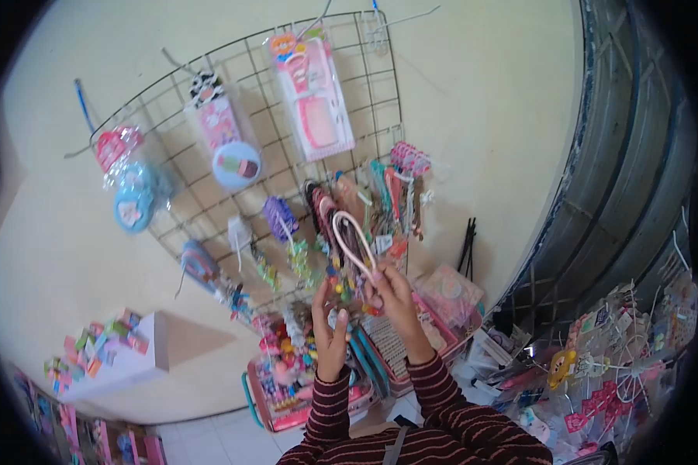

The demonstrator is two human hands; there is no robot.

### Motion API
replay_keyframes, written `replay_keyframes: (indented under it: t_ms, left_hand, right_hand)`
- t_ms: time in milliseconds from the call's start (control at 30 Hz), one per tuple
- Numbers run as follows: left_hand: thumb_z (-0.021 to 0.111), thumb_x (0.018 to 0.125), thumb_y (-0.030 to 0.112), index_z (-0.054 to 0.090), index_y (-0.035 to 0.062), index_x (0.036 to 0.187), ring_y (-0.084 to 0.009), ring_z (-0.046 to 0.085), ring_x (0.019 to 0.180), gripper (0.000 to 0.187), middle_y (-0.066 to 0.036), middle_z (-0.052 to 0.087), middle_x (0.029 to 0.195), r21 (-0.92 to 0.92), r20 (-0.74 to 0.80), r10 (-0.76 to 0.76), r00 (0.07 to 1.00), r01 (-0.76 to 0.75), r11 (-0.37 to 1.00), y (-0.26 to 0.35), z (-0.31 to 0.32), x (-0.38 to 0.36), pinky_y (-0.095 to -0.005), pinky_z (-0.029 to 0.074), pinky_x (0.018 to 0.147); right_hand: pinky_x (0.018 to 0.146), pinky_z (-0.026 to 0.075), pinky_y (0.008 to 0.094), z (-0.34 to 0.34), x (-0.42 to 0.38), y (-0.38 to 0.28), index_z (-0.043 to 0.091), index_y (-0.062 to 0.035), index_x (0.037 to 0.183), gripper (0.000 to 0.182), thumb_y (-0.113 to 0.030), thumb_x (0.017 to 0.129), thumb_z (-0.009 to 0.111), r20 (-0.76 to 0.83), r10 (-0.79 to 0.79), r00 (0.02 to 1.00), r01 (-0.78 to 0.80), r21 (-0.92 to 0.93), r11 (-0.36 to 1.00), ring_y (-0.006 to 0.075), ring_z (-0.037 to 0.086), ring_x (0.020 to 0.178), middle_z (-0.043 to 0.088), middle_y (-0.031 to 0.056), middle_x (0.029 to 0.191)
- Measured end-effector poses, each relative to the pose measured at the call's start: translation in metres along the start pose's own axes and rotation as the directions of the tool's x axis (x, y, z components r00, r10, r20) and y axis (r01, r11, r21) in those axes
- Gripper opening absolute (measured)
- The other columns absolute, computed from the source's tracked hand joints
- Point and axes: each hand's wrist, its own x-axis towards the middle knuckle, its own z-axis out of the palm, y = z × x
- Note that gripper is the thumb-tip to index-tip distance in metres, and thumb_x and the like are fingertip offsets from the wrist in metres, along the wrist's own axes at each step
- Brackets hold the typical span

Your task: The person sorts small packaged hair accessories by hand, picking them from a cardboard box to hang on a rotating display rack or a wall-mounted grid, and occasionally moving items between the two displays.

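Observation:
A pale pink looped strap [339, 232] stands up from my right hand [395, 302], pinched between thumb and fingers. Small colourful beads [341, 283] show just left of those fingers. My left hand [330, 337] is a little lower and to the left, its thumb and fingers apart, palm turned toward the right hand. Behind the loop, a bunch of dark and pink straps [322, 205] hangs from a wire grid rack [267, 85] on the wall. Green charms [300, 260] hang to the left of it.
Packaged goods, including a pink mirror set [318, 116] and a round blue case [134, 205], hang on the grid. Below are a pink basket [275, 422] of trinkets and another pink tray [442, 329]. A white shelf [151, 349] is at left, a metal shutter [636, 155] at right.

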Motion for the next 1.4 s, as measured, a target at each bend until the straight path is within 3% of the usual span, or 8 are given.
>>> replay_keyframes:
  t_ms: [333,633,700,833,967,1233,1333,1400]
  left_hand:
    - [0.04,0.082,0.024,0.017,0.0006,0.127,-0.0251,0.018,0.121,0.055,-0.014,0.018,0.131,0.155,0.111,0.15,0.982,-0.166,0.974,-0.014,0.007,0.056,-0.0349,0.014,0.097]
    - [0.024,0.084,0.044,0.008,-0.0005,0.128,-0.0289,0.006,0.124,0.064,-0.019,0.004,0.133,0.088,0.147,0.356,0.923,-0.37,0.925,-0.02,0.015,0.082,-0.0366,0.007,0.098]
    - [0.021,0.083,0.045,0.007,-0.0004,0.128,-0.0329,0.005,0.123,0.065,-0.022,0.002,0.132,0.149,0.303,0.398,0.866,-0.455,0.878,-0.02,0.014,0.084,-0.0396,0.006,0.098]
    - [0.027,0.084,0.041,0.01,-0.0022,0.127,-0.0397,0.005,0.121,0.064,-0.026,0.003,0.13,0.184,0.314,0.386,0.868,-0.454,0.872,-0.026,0.008,0.094,-0.0434,0.007,0.097]
    - [0.029,0.083,0.044,0.009,-0.0013,0.127,-0.0389,0.006,0.121,0.067,-0.026,0.003,0.131,0.222,0.318,0.34,0.885,-0.418,0.881,-0.027,0.004,0.109,-0.042,0.008,0.097]
    - [0.029,0.083,0.046,0.014,-0.0028,0.126,-0.036,0.01,0.122,0.067,-0.024,0.006,0.131,0.197,0.257,0.371,0.893,-0.424,0.884,-0.041,0.005,0.114,-0.0376,0.011,0.097]
    - [0.027,0.082,0.049,0.016,-0.0027,0.126,-0.0345,0.014,0.121,0.068,-0.023,0.007,0.132,0.15,0.194,0.395,0.898,-0.425,0.892,-0.044,0.012,0.103,-0.0372,0.013,0.097]
    - [0.023,0.081,0.052,0.017,-0.0039,0.125,-0.0327,0.016,0.121,0.072,-0.022,0.011,0.131,-0.012,0.089,0.276,0.957,-0.276,0.961,-0.046,0.018,0.088,-0.0373,0.014,0.097]
  right_hand:
    - [0.057,0.04,0.0232,0.017,0.006,0.006,0.049,0.0009,0.088,0.015,-0.012,0.08,0.05,-0.193,-0.317,0.929,0.134,-0.622,0.771,0.0134,0.051,0.062,0.05,0.0091,0.076]
    - [0.076,0.04,0.0285,0.033,0.056,0.001,0.038,0.0018,0.116,0.041,-0.011,0.079,0.047,0.164,-0.681,0.714,0.421,-0.877,0.231,0.0243,0.051,0.094,0.047,0.0154,0.11]
    - [0.081,0.039,0.0324,0.036,0.055,0.012,0.033,0.0029,0.119,0.044,-0.007,0.078,0.045,0.096,-0.597,0.797,0.416,-0.804,0.425,0.0296,0.045,0.103,0.038,0.0197,0.119]
    - [0.082,0.04,0.029,0.037,0.06,0.021,0.033,0.002,0.119,0.045,-0.003,0.076,0.045,0.075,-0.488,0.87,0.328,-0.827,0.457,0.0261,0.044,0.105,0.038,0.0153,0.121]
    - [0.086,0.037,0.0284,0.041,0.079,0.025,0.032,0.0012,0.12,0.046,-0.006,0.077,0.044,0.127,-0.605,0.786,0.485,-0.734,0.475,0.0247,0.04,0.109,0.035,0.0141,0.124]
    - [0.093,0.027,0.0316,0.037,0.081,0.026,0.028,-0.0007,0.123,0.048,-0.007,0.077,0.042,0.203,-0.581,0.788,0.535,-0.691,0.485,0.0272,0.029,0.117,0.029,0.0157,0.127]
    - [0.089,0.032,0.0332,0.033,0.067,0.028,0.023,0.0,0.124,0.051,-0.009,0.078,0.043,0.162,-0.39,0.907,0.367,-0.758,0.539,0.0315,0.036,0.111,0.029,0.0192,0.125]
    - [0.088,0.034,0.0336,0.033,0.058,0.019,0.023,0.0005,0.124,0.05,-0.008,0.079,0.042,0.144,-0.431,0.891,0.382,-0.753,0.536,0.0319,0.038,0.11,0.03,0.0197,0.124]
